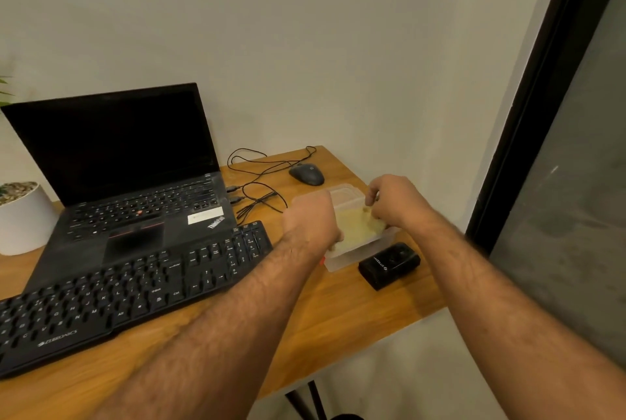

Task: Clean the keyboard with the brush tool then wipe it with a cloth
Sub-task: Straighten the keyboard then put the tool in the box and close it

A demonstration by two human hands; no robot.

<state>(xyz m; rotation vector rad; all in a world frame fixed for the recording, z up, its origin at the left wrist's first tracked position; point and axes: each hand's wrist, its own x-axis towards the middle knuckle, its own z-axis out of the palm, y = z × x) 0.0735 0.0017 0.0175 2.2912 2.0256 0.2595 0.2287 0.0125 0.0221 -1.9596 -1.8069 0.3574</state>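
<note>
Reaching into a clear plastic container (352, 258) near the table's (355, 314) right edge, a person curls both hands on a pale yellow cloth (359, 224). The left hand (310, 219) hides its fingers and the container's left side; the right hand (394, 202) pinches the cloth's far end. The black keyboard (135, 287), cut off at left, lies beside the container, before an open laptop (128, 182).
</note>
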